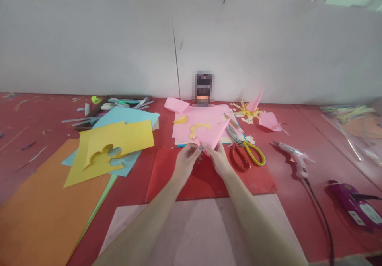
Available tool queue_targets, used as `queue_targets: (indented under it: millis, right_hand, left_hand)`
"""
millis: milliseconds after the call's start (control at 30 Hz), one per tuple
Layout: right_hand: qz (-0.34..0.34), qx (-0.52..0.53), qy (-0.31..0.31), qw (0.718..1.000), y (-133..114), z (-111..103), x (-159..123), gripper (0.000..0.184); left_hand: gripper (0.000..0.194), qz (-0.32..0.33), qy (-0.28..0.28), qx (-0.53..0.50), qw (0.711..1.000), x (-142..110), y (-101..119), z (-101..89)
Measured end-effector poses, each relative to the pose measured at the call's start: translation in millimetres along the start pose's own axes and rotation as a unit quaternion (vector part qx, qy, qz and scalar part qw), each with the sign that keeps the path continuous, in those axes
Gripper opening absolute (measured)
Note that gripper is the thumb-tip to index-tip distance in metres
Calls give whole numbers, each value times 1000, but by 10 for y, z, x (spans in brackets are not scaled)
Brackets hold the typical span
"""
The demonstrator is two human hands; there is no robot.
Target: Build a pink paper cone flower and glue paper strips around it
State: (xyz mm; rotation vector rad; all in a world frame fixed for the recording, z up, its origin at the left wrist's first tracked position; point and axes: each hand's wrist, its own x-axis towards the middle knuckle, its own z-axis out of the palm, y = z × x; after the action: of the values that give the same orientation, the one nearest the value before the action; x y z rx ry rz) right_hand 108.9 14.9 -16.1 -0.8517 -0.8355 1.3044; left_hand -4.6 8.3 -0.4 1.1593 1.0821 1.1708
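Note:
Between my two hands is a pink paper [217, 133], rolled into a rough cone with its tip toward the upper right. My left hand [187, 156] pinches its lower left edge with thumb and fingers. My right hand [217, 157] has its fingers closed around the lower right side. Just beyond the cone lies a scalloped yellow paper cutout [195, 131] on a stack of pink sheets [186, 128]. A red folder-like board [170, 174] is under my hands. To the right, scissors [253, 151] with red and yellow handles lie with their blades toward the stack.
A glue gun [295, 158] with a black cord and a magenta power strip [356, 206] are at right. Yellow sheets [89, 150] and an orange sheet [50, 202] lie at left. A pink cone [255, 102] stands at the back by the white wall [119, 39].

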Motion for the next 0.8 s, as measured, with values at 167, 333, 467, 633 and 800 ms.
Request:
queue_targets:
  millis: [167, 333, 467, 633, 800]
  right_hand:
    - [3, 4, 6, 1000, -3, 3, -1, 51]
    - [-4, 6, -6, 1000, -9, 6, -6, 45]
    - [-4, 2, -9, 1000, 4, -4, -6, 41]
    - [-14, 2, -20, 1000, -1, 6, 0, 42]
    - [-7, -4, -29, 1000, -22, 18, -9, 41]
  left_hand:
    - [20, 14, 0, 29, 999, -8, -2, 4]
    - [20, 9, 9, 58, 998, -25, 37, 12]
    - [22, 15, 5, 71, 997, -12, 16, -2]
    - [24, 15, 8, 64, 998, 5, -11, -16]
    - [26, 23, 10, 73, 997, 2, -16, -20]
